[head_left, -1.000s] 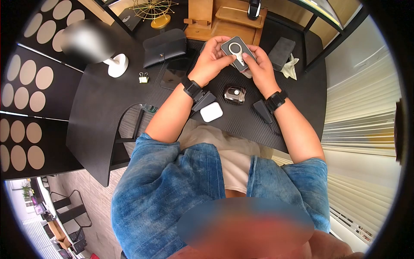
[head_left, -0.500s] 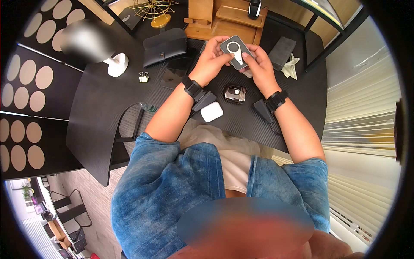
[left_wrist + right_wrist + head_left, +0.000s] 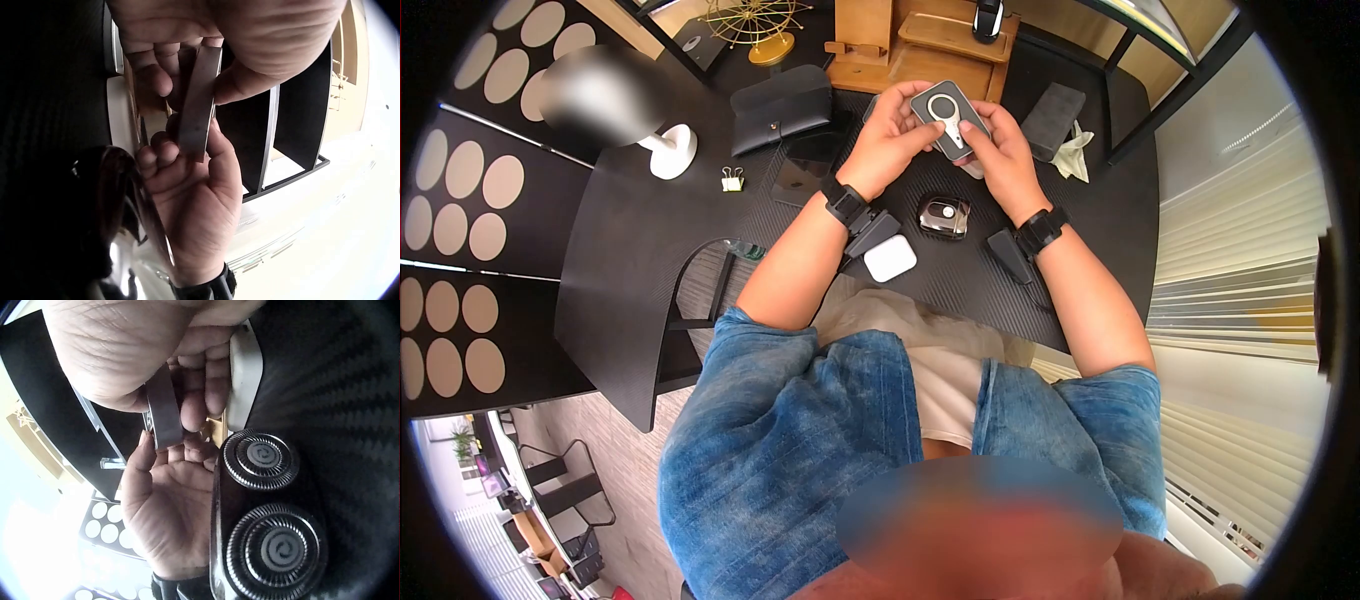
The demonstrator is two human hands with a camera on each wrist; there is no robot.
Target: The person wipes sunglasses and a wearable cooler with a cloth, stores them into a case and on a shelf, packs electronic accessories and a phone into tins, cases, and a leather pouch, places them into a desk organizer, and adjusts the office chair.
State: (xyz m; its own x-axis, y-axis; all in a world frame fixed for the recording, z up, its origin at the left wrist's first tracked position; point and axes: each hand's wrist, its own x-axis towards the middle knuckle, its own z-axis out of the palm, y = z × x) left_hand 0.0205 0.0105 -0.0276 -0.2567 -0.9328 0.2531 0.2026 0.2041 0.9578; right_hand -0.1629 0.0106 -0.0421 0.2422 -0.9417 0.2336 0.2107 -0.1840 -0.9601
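A flat grey rectangular case with a white ring-and-stem shape on its face is held between both hands, above the desk. The left hand grips its left side and the right hand its right side, both thumbs on the face. Seen edge-on, the case stands between the curled fingers in the left wrist view. In the right wrist view its grey edge shows between the two hands. Below the hands lies a dark shiny shaver, whose round metal heads face the right wrist camera.
A white rounded case lies near the left wrist. Around the desk are a black pouch, a binder clip, a dark box, a cloth, a wooden stand and a lamp base.
The grey case has shifted slightly up and to the left in the hands, showing more of its white stem. Both hands keep their grip and have barely moved.
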